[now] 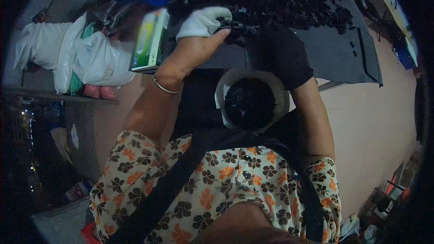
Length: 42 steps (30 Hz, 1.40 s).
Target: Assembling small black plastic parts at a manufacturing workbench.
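My left hand (199, 23), in a white glove that leaves the thumb bare, pinches a small black plastic part (234, 25) above the dark table. Close by on the right is my right hand (289, 56), in a black glove. Its fingers merge with the dark background, so their pose and anything in them cannot be made out. Beyond both hands spreads a heap of small black parts (294, 0). Below them, at my lap, stands a round whitish tub (283, 95) filled with black pieces.
A green and white box (151, 40) stands left of my left forearm. Full white plastic bags (101, 61) sit farther left. The grey tabletop (334, 56) carries a few loose black bits at its right side. Clutter lies on the floor at the lower right.
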Tool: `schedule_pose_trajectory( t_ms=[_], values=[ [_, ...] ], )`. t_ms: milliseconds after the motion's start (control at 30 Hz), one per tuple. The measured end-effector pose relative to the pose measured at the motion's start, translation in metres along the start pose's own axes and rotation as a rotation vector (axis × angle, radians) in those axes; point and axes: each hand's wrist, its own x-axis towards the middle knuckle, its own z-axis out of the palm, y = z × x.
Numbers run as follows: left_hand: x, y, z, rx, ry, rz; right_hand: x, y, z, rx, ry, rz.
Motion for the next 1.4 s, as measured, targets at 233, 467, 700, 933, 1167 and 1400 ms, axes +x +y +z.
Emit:
schedule_pose_trajectory(
  t_ms=[233,467,700,933,1167,1400],
  values=[
    [-0.010,-0.008,0.011,-0.275,0.027,-0.122,-0.007,0.011,0.000,-0.024,-0.076,-0.039],
    [-0.009,0.014,0.015,-0.315,-0.114,-0.259,-0.010,0.005,-0.005,0.641,0.105,0.111],
    [-0.011,0.025,0.015,-0.464,-0.137,-0.165,-0.016,-0.010,-0.008,0.493,0.205,0.060],
    [-0.011,0.035,0.004,-0.406,-0.184,-0.127,-0.018,-0.005,-0.004,0.172,0.301,-0.294],
    [-0.010,0.041,0.000,-0.486,-0.284,-0.266,-0.021,-0.002,-0.009,0.053,0.284,-0.372],
    [-0.016,0.032,0.004,-0.637,-0.169,-0.317,-0.019,-0.014,-0.015,0.129,0.228,-0.206]
  ],
)
